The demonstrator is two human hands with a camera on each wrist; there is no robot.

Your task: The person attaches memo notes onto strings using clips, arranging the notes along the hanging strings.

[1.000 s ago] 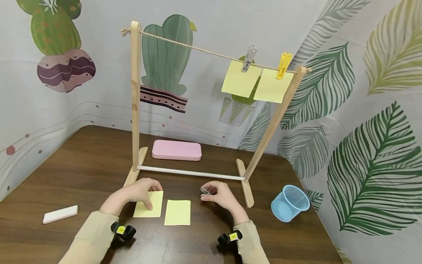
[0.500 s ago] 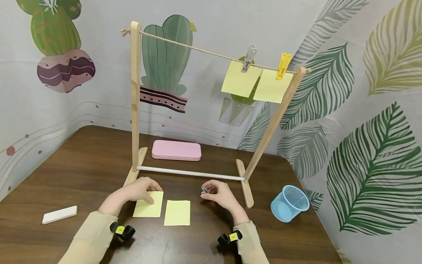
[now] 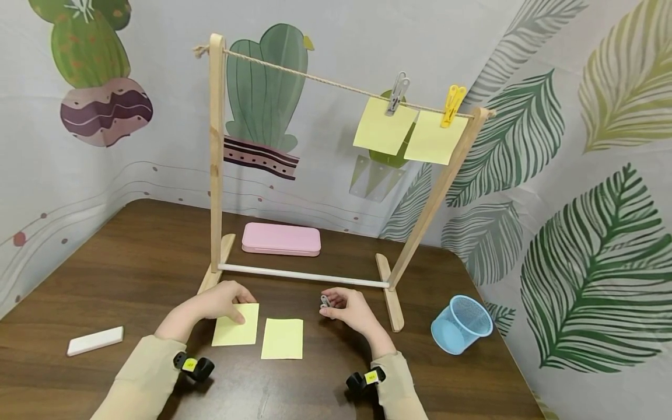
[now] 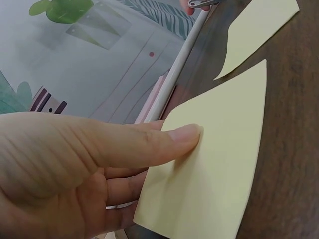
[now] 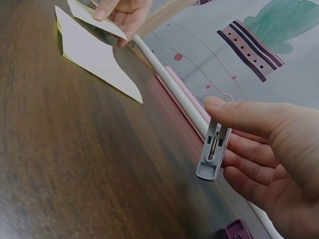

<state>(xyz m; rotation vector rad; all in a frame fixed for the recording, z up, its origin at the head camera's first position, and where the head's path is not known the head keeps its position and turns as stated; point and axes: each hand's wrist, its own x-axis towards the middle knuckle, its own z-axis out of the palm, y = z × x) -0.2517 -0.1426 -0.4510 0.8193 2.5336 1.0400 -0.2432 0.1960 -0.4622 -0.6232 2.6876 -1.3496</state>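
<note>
My left hand (image 3: 226, 303) pinches a yellow sticky note (image 3: 237, 333), thumb on its face and fingers behind it, as the left wrist view shows. A second yellow sticky note (image 3: 282, 339) lies on the table just right of it, its edges curling a little. My right hand (image 3: 349, 305) pinches a grey clothespin (image 5: 214, 152) between thumb and fingers, its spring side showing in the right wrist view. Two more sticky notes hang from the rope (image 3: 315, 77), one under a grey clothespin (image 3: 397, 93), the other under a yellow clothespin (image 3: 452, 106).
The wooden frame (image 3: 216, 157) holding the rope stands behind both hands, with a white bar (image 3: 304, 275) low across it. Behind that bar lies a pink case (image 3: 280, 238). A white block (image 3: 95, 341) is at left, a blue mesh cup (image 3: 450, 333) at right. Part of a purple clothespin (image 5: 238, 230) shows below the right hand.
The grey clothespin has turned in my right hand, from lying slanted to more upright. My left hand has shifted only slightly with its sticky note.
</note>
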